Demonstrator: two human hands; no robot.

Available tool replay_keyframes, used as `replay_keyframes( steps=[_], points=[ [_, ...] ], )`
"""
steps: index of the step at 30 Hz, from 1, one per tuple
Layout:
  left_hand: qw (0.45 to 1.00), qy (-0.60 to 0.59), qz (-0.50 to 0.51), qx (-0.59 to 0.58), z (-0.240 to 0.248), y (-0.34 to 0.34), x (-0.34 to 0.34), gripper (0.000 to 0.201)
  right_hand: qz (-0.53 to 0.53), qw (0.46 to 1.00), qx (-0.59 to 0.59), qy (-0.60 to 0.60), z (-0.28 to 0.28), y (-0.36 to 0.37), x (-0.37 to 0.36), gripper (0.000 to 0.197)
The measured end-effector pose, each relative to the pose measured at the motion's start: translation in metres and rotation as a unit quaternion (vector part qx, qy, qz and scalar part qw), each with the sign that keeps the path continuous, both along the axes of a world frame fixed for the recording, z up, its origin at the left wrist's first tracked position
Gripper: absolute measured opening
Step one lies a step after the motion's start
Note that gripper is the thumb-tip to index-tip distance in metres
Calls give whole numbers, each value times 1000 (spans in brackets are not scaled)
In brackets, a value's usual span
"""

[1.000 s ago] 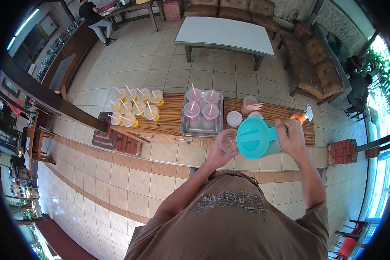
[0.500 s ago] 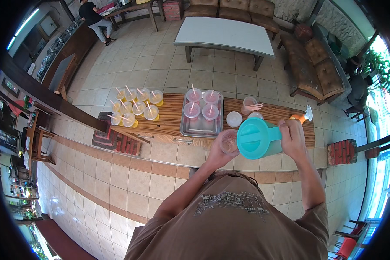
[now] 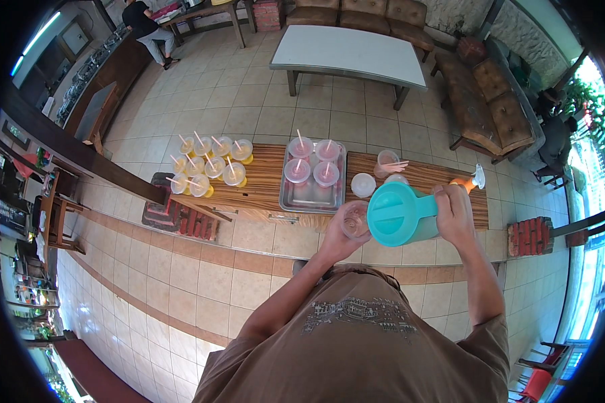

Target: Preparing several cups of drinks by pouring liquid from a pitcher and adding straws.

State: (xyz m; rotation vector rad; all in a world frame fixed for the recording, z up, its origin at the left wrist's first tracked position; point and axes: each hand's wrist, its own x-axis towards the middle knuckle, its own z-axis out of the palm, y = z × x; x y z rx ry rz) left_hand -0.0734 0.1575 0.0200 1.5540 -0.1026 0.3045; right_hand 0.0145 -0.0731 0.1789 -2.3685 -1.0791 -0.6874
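My right hand (image 3: 453, 213) is closed round the handle of a pitcher (image 3: 392, 213) with a turquoise lid. The pitcher is tilted to the left, its lid edge beside the mouth of a clear plastic cup (image 3: 355, 220). That cup sits in my left hand (image 3: 338, 240), whose fingers wrap round it; some pinkish content shows inside. Left of my hands, a metal tray (image 3: 311, 199) bears several lidded cups (image 3: 326, 173) of pink drink with straws. Whether liquid is flowing between pitcher and cup I cannot make out.
Several yellow drinks (image 3: 215, 166) with domed lids and straws stand at the counter's left. Beyond the pitcher are a white round lid stack (image 3: 364, 185), a cup (image 3: 387, 161), pink straws (image 3: 396, 166) and an orange spray bottle (image 3: 476, 177). A person (image 3: 148, 30) stands far left.
Hardly anything differs. Both hands hold the cup and the tilted pitcher in nearly the same place as before.
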Motion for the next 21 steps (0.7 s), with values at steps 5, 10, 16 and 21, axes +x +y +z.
replay_keyframes(
  steps=[5,10,16,21],
  points=[
    [1000,4,-3,8,0,1,1,69,-17,999,19,32,-1,1,0,11],
    [1000,16,-7,2,0,1,1,70,-30,998,28,53,-4,2,1,16],
    [1000,6,-6,8,-1,1,2,70,-44,995,57,74,2,6,-2,19],
    [1000,3,-9,7,-1,1,1,70,-58,992,56,98,3,6,-2,18]
  ],
)
